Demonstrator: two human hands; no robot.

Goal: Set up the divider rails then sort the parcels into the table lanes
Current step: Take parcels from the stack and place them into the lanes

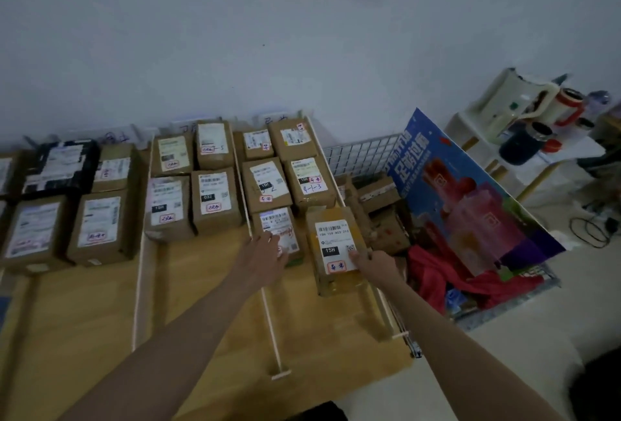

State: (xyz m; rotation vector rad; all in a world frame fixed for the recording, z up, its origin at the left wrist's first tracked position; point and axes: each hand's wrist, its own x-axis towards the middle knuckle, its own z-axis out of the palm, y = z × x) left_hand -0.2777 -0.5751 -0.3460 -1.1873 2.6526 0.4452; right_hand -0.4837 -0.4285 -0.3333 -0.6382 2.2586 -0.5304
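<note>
Several brown cardboard parcels with white labels lie in lanes on the wooden table [208, 286], split by thin white divider rails [273, 330]. In the rightmost lane my left hand [265, 257] rests flat on a small parcel [279, 229], fingers spread over its label. My right hand [374, 264] grips the near right edge of a larger parcel [334, 249] marked 15H, which lies tilted in the same lane. Another rail [140, 269] bounds the middle lane.
A wire basket [363, 151] right of the table holds more brown parcels [383, 215], red cloth [437, 279] and a blue printed box [470, 205]. White stools with jars stand at the far right. A black parcel [60, 165] lies in the left lane.
</note>
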